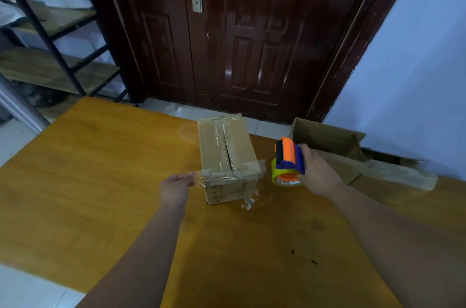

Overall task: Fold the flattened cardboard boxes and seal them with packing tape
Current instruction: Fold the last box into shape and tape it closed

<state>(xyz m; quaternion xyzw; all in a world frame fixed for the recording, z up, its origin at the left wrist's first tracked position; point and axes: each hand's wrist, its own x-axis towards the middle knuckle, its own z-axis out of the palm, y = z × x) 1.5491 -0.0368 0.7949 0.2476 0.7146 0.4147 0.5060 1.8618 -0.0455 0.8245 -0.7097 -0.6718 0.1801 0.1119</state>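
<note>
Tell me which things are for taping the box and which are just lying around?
For the job:
closed brown cardboard box; clear packing tape strip stretched over it; orange-and-blue tape dispenser; left hand pinching the tape end; right hand gripping the dispenser; open brown cardboard box, maybe next.

Just lying about:
crumpled clear tape scrap by the closed box; black metal shelf rack; dark red wooden door.

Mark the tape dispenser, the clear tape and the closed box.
tape dispenser (288, 153), head view, orange body.
clear tape (234, 169), head view, strip over the box.
closed box (214, 146), head view, left top flap.
</note>
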